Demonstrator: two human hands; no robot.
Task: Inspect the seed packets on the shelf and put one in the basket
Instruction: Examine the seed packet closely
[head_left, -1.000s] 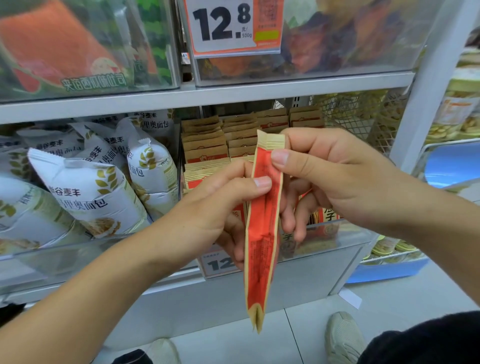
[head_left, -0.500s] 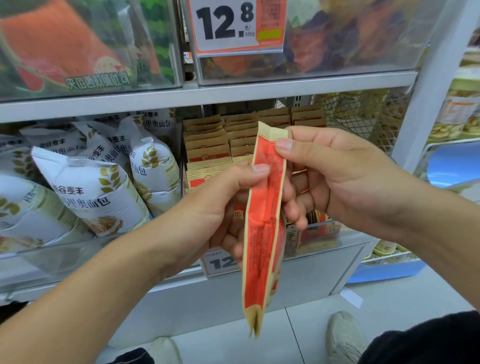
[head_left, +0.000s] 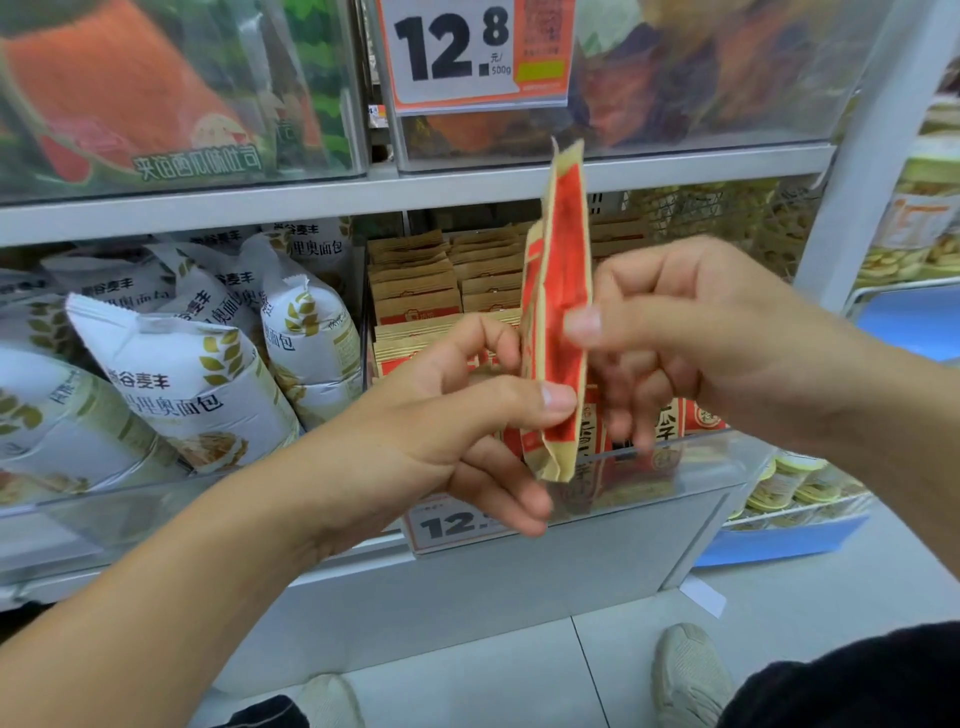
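Nearest the camera, a pale shoe (head_left: 691, 680) is seen on the tiled floor (head_left: 519, 675). Above it, a red and tan seed packet (head_left: 558, 312) is held upright and edge-on between both hands, in front of the shelf. Its lower part is pinched by the left hand (head_left: 452, 421), thumb on the near face and index finger curled behind the left edge. Its middle is pinched by the right hand (head_left: 701, 332), thumb tip pressed on the near red face and the other fingers curled behind; that thumb is blurred.

Just beyond the hands, a clear-fronted shelf bin (head_left: 649, 467) is filled with stacked packets of the same kind (head_left: 415, 296), and a price tag (head_left: 452, 525) is fixed to its front. To the left, white bread bags (head_left: 192, 384) are piled. Farther up, a larger price label (head_left: 467, 52) reading 12.8 is mounted on an upper bin.

The inspection step is judged to be in hand: the packet is being turned for reading. No basket is visible, so its place cannot be told. The next move is judged to call for one hand to release, the packet to be kept firmly gripped by the other, and the basket to be located out of view.
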